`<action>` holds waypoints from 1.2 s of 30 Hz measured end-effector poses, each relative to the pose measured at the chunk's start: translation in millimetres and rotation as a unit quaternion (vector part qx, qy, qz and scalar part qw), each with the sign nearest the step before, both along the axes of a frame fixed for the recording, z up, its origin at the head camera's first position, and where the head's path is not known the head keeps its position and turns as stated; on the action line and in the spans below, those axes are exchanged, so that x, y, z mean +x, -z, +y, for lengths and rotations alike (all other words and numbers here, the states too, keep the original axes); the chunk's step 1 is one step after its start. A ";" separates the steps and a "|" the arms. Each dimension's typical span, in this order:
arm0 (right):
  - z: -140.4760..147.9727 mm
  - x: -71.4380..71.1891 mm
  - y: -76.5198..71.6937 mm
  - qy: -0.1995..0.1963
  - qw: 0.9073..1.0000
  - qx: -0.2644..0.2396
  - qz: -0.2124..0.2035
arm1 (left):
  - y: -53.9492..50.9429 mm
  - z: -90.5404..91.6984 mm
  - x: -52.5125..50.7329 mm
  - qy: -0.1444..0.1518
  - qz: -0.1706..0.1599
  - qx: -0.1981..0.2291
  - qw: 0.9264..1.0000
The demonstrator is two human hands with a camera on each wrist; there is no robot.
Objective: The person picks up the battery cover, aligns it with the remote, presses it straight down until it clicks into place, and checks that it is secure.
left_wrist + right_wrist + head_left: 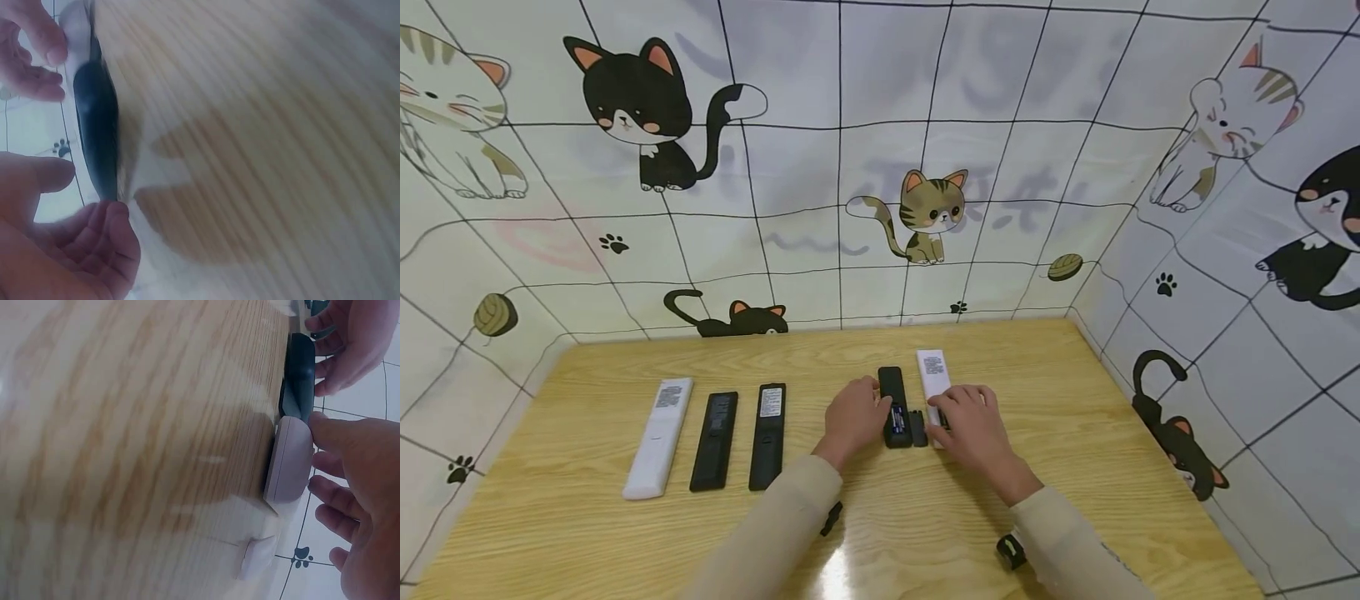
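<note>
A black remote control (892,383) lies face down with its battery compartment uncovered and batteries showing inside. Its loose black battery cover (918,428) lies at its right side. My left hand (855,421) is at the black remote's left edge, fingertips touching the edge and thumb raised off it in the left wrist view. Beside the cover lies a white remote control (933,372), face down, its lower part partly hidden by my right hand (976,427). In the right wrist view, that hand's thumb touches the white remote while its fingers are spread and relaxed.
To the left lie another white remote (658,437) and two black remotes, one in the middle (713,442) and one nearer (767,437). A small white piece (257,556) lies right of the white remote. Cat-patterned cloth walls (805,167) border the wooden table (1075,400).
</note>
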State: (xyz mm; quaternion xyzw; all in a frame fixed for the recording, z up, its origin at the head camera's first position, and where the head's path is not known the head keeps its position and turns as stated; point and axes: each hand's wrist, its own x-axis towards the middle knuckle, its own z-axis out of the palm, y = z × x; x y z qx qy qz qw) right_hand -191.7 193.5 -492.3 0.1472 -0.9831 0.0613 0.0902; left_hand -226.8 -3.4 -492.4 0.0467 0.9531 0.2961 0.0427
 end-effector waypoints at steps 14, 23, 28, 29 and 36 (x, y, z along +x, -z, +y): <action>-1.2 1.2 -3.7 -0.019 1.000 0.003 -0.007 | -3.3 40.7 -11.3 -0.072 -0.034 -0.061 0.995; -11.7 -1.6 -3.3 -0.014 0.997 0.072 -0.002 | -0.8 46.3 -18.8 -0.086 -0.048 -0.075 0.992; -17.5 -3.7 -4.0 -0.011 0.996 0.088 -0.003 | -0.8 42.8 -18.8 -0.087 -0.041 -0.060 0.994; -18.6 -4.1 -3.8 -0.012 0.996 0.089 -0.004 | -0.5 41.2 -18.7 -0.088 -0.040 -0.054 0.994; -23.4 -6.2 -3.2 -0.018 0.994 0.104 -0.008 | 0.2 29.5 -20.9 -0.088 -0.041 -0.005 0.995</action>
